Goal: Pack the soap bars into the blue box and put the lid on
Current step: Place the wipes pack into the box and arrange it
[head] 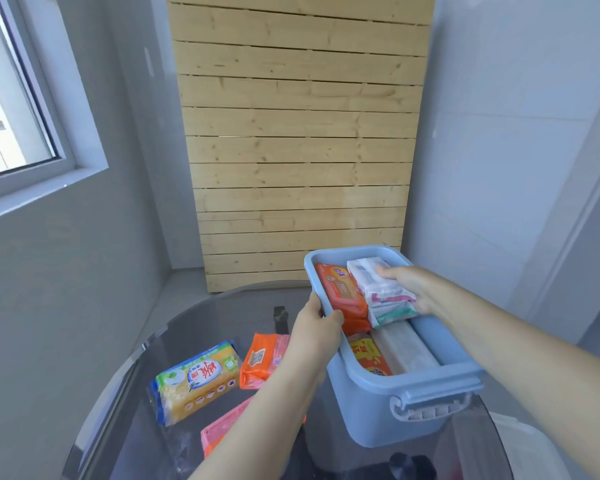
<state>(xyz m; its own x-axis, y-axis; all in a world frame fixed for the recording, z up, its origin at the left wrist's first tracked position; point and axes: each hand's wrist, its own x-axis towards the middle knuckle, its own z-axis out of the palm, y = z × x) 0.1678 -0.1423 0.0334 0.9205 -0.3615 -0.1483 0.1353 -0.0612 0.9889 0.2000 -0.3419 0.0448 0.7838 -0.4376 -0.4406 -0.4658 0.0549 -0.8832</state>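
Bright daylight pours in from the window (pixel 18 98) far left; wide-angle bending at edges, glass table (pixel 222 306) glaring softly.

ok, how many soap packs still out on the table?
3 visible: a yellow pack at left, an orange pack beside it, and a pink pack nearest the camera, partly under the left forearm. Others may be hidden behind the blue box.

One head-worn wide-angle camera looks forward and steeply down, close over the glass surface (pixel 222 317), facing a slatted wooden panel (pixel 298 140).
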